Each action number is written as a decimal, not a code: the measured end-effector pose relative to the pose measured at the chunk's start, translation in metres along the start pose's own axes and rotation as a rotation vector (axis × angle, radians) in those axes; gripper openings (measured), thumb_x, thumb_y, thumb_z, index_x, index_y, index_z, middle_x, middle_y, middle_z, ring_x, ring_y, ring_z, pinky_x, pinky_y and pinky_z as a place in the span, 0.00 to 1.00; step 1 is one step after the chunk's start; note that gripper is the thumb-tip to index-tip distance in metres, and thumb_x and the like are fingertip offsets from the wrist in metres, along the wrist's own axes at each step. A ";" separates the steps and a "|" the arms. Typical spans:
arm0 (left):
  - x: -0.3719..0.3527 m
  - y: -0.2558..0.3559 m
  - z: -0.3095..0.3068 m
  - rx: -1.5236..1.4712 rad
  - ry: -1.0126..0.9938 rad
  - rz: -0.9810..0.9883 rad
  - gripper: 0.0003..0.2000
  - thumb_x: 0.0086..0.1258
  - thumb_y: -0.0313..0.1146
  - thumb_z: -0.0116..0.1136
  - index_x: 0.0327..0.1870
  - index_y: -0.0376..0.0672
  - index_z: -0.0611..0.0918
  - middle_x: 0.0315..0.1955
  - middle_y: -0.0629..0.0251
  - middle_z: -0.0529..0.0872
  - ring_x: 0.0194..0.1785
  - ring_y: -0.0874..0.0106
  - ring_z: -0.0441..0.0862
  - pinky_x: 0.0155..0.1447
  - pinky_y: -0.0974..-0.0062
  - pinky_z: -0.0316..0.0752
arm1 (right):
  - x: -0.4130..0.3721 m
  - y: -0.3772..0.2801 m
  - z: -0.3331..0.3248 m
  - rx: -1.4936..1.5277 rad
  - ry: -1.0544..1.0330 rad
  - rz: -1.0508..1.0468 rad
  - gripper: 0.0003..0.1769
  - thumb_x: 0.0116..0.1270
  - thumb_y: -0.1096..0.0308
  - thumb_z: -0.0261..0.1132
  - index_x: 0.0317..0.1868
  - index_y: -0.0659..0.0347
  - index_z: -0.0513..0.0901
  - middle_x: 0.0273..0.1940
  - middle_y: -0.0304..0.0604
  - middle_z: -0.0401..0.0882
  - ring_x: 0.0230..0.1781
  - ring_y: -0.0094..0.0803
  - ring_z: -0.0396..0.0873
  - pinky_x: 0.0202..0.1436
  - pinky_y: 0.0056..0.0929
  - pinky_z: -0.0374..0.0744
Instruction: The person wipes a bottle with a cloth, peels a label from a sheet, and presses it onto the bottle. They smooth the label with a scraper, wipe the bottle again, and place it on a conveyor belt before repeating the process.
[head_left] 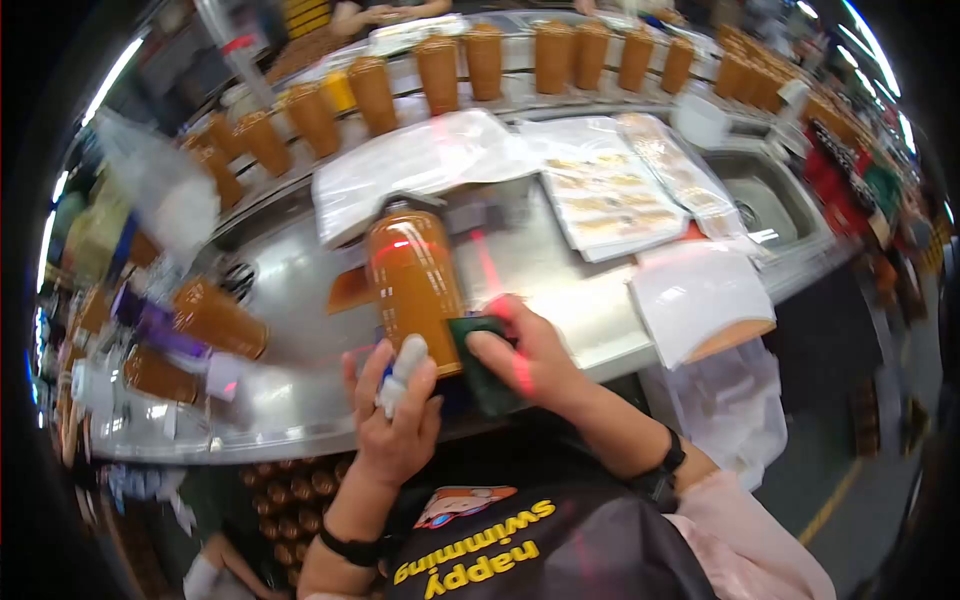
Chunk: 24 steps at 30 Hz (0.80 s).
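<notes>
A glossy brown vessel [412, 262] lies on the steel worktop with its narrow end pointing away from me. My right hand [528, 352] grips a dark green pad [487, 368] beside the vessel's near right edge, where the two seem to touch. By the near left edge is my left hand [395, 415], fingers apart and pointing up. White coverings [404, 372] show on some of its fingertips. Whether these fingers press on the vessel cannot be made out. Something blue shows partly under the vessel's near end.
Several brown vessels [437, 75] line the back of the steel worktop [540, 270], and others [218, 318] stand at left. White sheets [420, 165] and a sheet with small pieces [610, 195] lie behind. A sink [765, 195] is at right. Another person's arm [235, 565] shows lower left.
</notes>
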<state>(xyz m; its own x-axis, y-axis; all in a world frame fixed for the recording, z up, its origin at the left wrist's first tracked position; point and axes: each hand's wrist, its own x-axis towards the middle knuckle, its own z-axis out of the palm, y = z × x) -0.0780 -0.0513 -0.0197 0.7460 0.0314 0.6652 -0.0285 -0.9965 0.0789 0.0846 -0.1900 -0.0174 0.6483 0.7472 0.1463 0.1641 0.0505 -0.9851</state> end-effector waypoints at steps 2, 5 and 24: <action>0.011 0.003 0.005 0.089 0.026 0.175 0.16 0.62 0.29 0.61 0.52 0.57 0.84 0.45 0.66 0.85 0.65 0.63 0.74 0.77 0.43 0.52 | 0.000 0.004 -0.004 0.049 0.029 -0.051 0.14 0.68 0.67 0.64 0.51 0.63 0.77 0.37 0.47 0.82 0.38 0.30 0.80 0.45 0.30 0.78; 0.032 -0.001 0.006 0.096 -0.098 0.346 0.14 0.61 0.29 0.60 0.48 0.56 0.86 0.35 0.69 0.87 0.62 0.63 0.77 0.78 0.40 0.48 | -0.003 -0.012 -0.045 -0.012 0.044 -0.041 0.19 0.68 0.78 0.59 0.59 0.62 0.78 0.54 0.44 0.80 0.54 0.23 0.76 0.53 0.23 0.76; -0.021 -0.027 0.033 -0.657 0.151 -0.684 0.35 0.78 0.60 0.40 0.68 0.33 0.63 0.60 0.54 0.71 0.65 0.64 0.70 0.70 0.64 0.62 | 0.183 0.092 -0.445 -1.471 0.354 0.686 0.36 0.57 0.35 0.66 0.45 0.63 0.88 0.44 0.53 0.87 0.47 0.47 0.84 0.55 0.43 0.77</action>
<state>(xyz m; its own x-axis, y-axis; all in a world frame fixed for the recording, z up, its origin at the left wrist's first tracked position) -0.0714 -0.0272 -0.0603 0.6473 0.6454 0.4055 -0.0201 -0.5173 0.8556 0.5493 -0.3431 -0.0412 0.9836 0.1768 -0.0355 0.1776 -0.9839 0.0200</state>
